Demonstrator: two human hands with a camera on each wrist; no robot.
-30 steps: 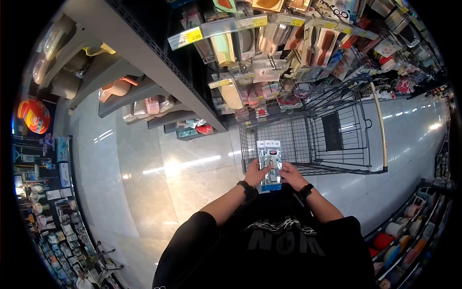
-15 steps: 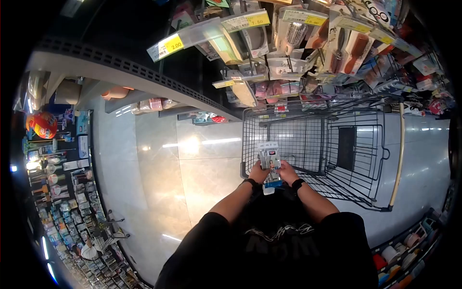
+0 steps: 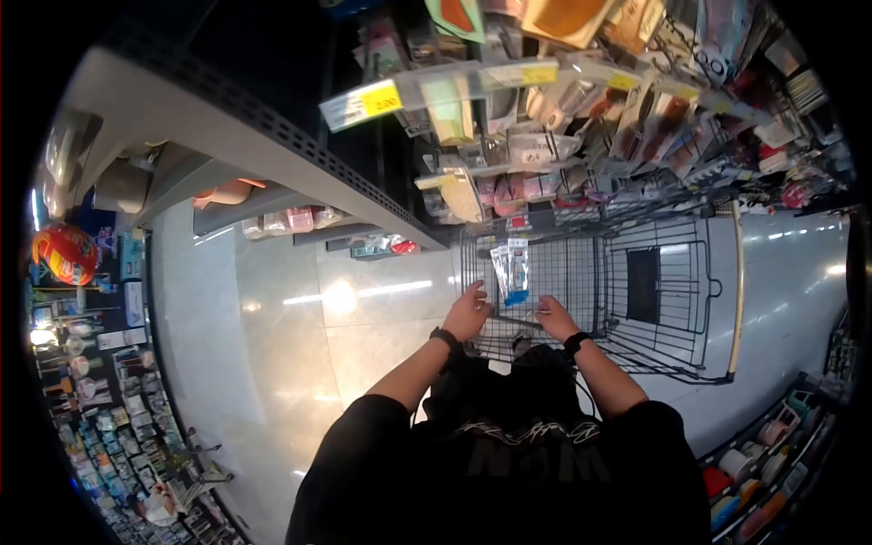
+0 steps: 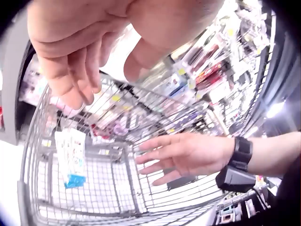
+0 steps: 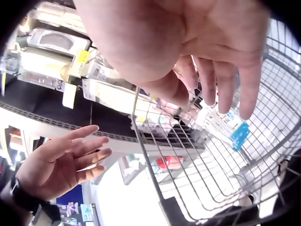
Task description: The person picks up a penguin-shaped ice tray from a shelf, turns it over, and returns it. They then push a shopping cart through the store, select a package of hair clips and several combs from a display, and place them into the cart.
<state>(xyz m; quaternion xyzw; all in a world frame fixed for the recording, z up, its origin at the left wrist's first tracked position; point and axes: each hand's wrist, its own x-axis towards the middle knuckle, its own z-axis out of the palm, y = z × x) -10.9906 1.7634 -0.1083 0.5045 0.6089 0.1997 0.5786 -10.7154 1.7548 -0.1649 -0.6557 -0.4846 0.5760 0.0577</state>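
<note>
Flat, silvery-white packages with blue lower ends (image 3: 513,272) show against the wire basket of the shopping cart (image 3: 627,350), slightly fanned and apart from both hands. What they contain is too small to read. Over the basket's near left corner, my left hand (image 3: 467,313) is empty, its fingers loosely bent. My right hand (image 3: 555,318) is over the near side, also empty. In the left wrist view the right hand (image 4: 183,157) has its fingers spread. The right wrist view shows the left hand (image 5: 61,162) with relaxed fingers, beside the basket's wire wall (image 5: 150,165).
A rack of hanging hairbrushes and combs (image 3: 545,100) with price tags stands beyond the cart. A grey shelf unit (image 3: 236,109) juts in from the left. The cart's handle (image 3: 738,300) is on the right. More stocked shelves (image 3: 118,418) line the left.
Both hands have let go of the packages and moved apart. The packages have gone from between the fingers to farther forward, within the cart's outline. The head view has shifted a little.
</note>
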